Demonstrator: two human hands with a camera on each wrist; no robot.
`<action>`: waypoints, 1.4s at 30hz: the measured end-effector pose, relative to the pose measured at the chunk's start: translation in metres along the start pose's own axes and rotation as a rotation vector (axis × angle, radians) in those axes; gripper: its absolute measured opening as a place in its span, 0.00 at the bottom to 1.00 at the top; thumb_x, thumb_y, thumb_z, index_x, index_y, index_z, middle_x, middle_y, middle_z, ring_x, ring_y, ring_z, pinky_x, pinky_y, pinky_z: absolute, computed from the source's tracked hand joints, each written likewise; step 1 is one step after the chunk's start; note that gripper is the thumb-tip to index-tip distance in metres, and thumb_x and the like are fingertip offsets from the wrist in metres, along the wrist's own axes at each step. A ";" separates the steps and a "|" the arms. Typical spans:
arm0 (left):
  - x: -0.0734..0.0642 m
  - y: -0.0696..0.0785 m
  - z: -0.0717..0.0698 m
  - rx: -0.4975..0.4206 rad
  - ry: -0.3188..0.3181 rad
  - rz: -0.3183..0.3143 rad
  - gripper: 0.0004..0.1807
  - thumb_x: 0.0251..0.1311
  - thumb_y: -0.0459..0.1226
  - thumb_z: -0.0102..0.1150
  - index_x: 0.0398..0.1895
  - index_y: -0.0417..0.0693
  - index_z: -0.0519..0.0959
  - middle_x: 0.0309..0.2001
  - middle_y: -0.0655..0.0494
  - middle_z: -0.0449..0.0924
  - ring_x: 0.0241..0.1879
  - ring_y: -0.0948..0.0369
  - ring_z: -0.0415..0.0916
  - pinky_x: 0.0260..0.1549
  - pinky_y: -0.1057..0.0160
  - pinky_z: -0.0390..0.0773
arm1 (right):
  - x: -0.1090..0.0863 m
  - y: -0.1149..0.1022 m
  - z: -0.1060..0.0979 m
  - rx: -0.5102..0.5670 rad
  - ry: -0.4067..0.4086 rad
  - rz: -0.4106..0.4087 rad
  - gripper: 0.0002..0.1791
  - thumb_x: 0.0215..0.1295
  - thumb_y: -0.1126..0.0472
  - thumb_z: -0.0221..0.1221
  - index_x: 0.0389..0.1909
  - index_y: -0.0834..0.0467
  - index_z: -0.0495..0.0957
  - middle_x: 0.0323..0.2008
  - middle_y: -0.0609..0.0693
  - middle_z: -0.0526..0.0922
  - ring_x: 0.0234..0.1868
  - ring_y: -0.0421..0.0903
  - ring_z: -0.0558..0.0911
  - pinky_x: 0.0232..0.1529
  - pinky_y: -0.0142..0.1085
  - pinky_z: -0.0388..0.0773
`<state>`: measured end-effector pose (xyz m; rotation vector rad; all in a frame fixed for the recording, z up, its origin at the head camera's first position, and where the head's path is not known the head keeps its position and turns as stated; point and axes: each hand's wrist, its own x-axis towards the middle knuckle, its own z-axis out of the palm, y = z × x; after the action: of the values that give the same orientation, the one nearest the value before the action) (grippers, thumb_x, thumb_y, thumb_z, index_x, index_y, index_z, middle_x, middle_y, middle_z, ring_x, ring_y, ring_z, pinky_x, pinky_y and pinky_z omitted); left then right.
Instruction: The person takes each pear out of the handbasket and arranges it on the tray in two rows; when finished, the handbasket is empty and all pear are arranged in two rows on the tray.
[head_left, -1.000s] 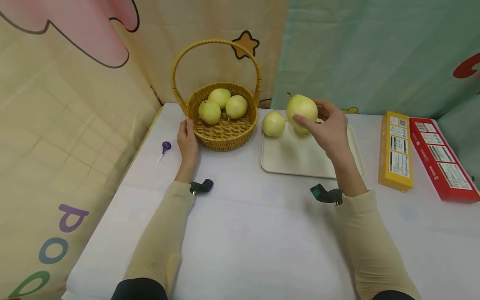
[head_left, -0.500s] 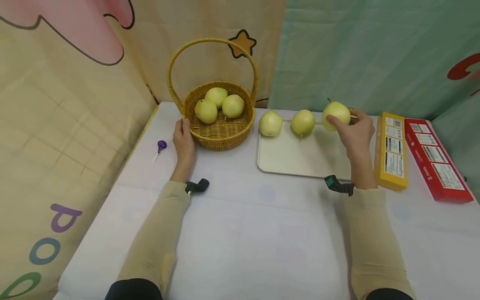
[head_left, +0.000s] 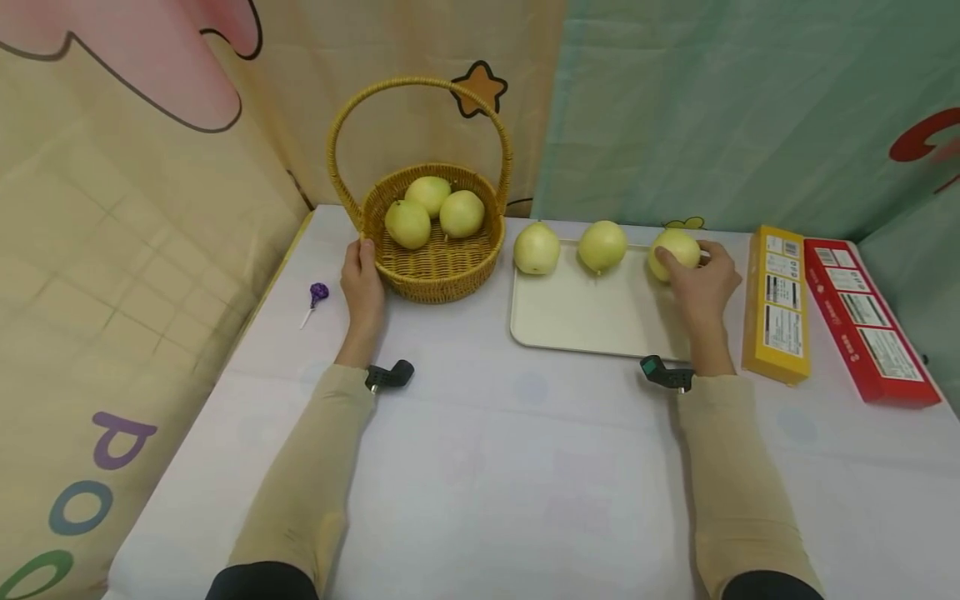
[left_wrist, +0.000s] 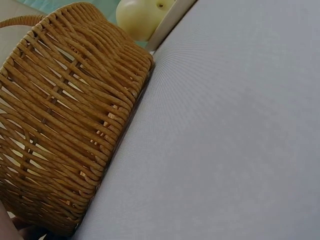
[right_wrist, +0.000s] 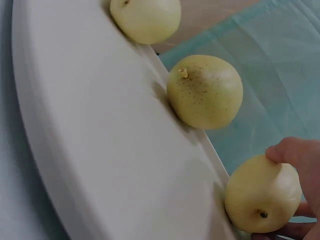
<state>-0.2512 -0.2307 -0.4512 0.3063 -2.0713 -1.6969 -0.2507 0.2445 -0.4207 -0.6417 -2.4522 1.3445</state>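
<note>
Three pale yellow-green pears (head_left: 462, 214) sit grouped in a wicker basket (head_left: 442, 291) in the head view, toward the far side of the basket floor. The left hand (head_left: 363, 287) grips the basket's near left side, the thumb against its wall. Left of that hand, a purple lollipop (head_left: 318, 292) lies on the white worktop (head_left: 510, 467). Right of the basket is a cream tray (head_left: 577, 321); along its far edge stand a left pear (head_left: 537, 248), a middle pear (head_left: 602, 247) and a held pear (head_left: 679, 247), set apart from one another. The right hand (head_left: 707, 283) clasps this last one between thumb and fingers. Farther right lie a yellow box (head_left: 777, 304) and a red box (head_left: 870, 321).

In the left wrist view, the basket's woven side stands on the worktop, with part of the hand at the lower left corner and one pear beside the tray's edge at the top.

In the right wrist view, the middle pear shows brown speckling round its stalk. The held pear is at the tray's far rim; whether the tray bears its weight cannot be told.
</note>
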 end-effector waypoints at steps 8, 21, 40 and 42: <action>-0.001 0.000 -0.004 0.024 0.012 0.004 0.30 0.84 0.52 0.39 0.70 0.39 0.73 0.64 0.42 0.79 0.62 0.54 0.75 0.61 0.60 0.72 | -0.001 0.002 0.003 -0.022 0.053 -0.081 0.41 0.69 0.35 0.60 0.73 0.59 0.72 0.68 0.58 0.78 0.68 0.52 0.69 0.72 0.46 0.65; 0.000 0.006 -0.003 0.011 -0.001 0.020 0.30 0.84 0.53 0.39 0.70 0.39 0.72 0.65 0.43 0.78 0.62 0.55 0.75 0.62 0.60 0.73 | 0.001 -0.019 -0.003 0.055 0.141 -0.166 0.39 0.69 0.36 0.61 0.71 0.59 0.75 0.69 0.56 0.77 0.69 0.51 0.71 0.74 0.40 0.62; 0.003 -0.001 0.001 0.010 0.050 0.034 0.27 0.83 0.50 0.41 0.66 0.37 0.75 0.61 0.40 0.80 0.57 0.56 0.76 0.55 0.65 0.73 | -0.010 -0.045 -0.009 0.094 0.144 -0.222 0.35 0.73 0.38 0.59 0.73 0.54 0.73 0.74 0.51 0.72 0.77 0.45 0.64 0.79 0.35 0.51; 0.002 -0.001 0.003 0.012 0.051 0.032 0.27 0.83 0.49 0.41 0.66 0.37 0.75 0.61 0.41 0.80 0.57 0.56 0.76 0.54 0.65 0.73 | -0.011 -0.048 -0.012 0.098 0.160 -0.241 0.34 0.73 0.39 0.59 0.73 0.54 0.74 0.74 0.51 0.73 0.76 0.44 0.65 0.79 0.34 0.51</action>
<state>-0.2547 -0.2293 -0.4523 0.3155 -2.0394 -1.6420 -0.2482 0.2250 -0.3745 -0.3978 -2.2385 1.2579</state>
